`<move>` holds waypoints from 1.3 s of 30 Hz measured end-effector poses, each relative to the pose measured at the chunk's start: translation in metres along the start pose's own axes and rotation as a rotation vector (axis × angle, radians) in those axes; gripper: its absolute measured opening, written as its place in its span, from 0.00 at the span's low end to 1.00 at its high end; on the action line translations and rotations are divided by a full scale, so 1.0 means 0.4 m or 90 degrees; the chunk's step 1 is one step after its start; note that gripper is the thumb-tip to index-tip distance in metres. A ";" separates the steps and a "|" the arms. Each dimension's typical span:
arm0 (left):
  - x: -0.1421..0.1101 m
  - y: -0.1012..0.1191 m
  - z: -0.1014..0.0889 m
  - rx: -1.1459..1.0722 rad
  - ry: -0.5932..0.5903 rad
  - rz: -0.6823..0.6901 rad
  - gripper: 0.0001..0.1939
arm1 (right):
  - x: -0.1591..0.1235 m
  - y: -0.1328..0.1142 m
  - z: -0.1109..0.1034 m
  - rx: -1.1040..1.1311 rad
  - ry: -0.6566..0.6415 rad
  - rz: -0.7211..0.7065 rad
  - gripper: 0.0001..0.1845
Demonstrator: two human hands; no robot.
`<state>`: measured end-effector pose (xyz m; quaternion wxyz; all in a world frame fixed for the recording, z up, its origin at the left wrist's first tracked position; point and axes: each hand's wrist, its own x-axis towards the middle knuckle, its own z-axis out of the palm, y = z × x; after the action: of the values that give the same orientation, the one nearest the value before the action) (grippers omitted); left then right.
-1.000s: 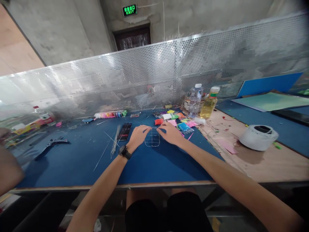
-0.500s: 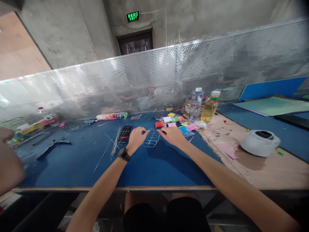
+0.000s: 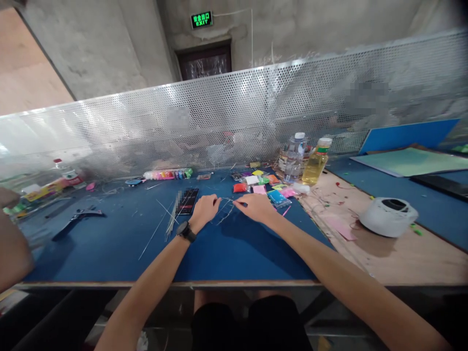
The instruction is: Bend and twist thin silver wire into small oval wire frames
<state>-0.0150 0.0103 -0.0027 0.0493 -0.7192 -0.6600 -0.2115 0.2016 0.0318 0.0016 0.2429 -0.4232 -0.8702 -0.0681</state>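
Between my two hands hangs a thin wire frame (image 3: pixel 224 214), its bars faint against the blue mat. My left hand (image 3: pixel 206 209), below which a black watch (image 3: pixel 186 231) circles the wrist, pinches the frame's upper left end. On the opposite side my right hand (image 3: pixel 256 207) grips the upper right end between thumb and forefinger. Left of my left hand lie several loose wires (image 3: pixel 170 222), some crossing a dark phone (image 3: pixel 187 201). Small colourful packets (image 3: pixel 252 183) lie just beyond my right hand.
A water bottle (image 3: pixel 294 156) and a bottle of yellow liquid (image 3: pixel 317 161) stand at the back right. A white rounded device (image 3: pixel 388 217) sits on the bare wood. Pliers-like dark tool (image 3: pixel 76 222) lies left, near another person's arm (image 3: pixel 14 243). A perforated metal screen (image 3: pixel 139 131) edges the table.
The wire frame has tilted, so its grid of bars now looks narrower and less distinct. Both hands stay on it, slightly closer together.
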 end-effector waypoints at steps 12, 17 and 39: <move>0.003 0.000 0.013 -0.259 0.093 -0.028 0.10 | -0.003 -0.005 0.024 0.076 0.086 -0.052 0.15; -0.006 0.018 0.007 -0.267 0.069 0.007 0.11 | 0.001 0.002 0.025 0.046 0.125 -0.065 0.17; -0.031 0.070 -0.005 0.015 0.078 -0.105 0.17 | 0.010 -0.069 0.018 -0.105 0.122 -0.053 0.29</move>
<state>0.0111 -0.0052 0.0003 0.0805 -0.6478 -0.7149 -0.2505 0.1756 0.0194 -0.0004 0.2861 -0.3967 -0.8513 -0.1899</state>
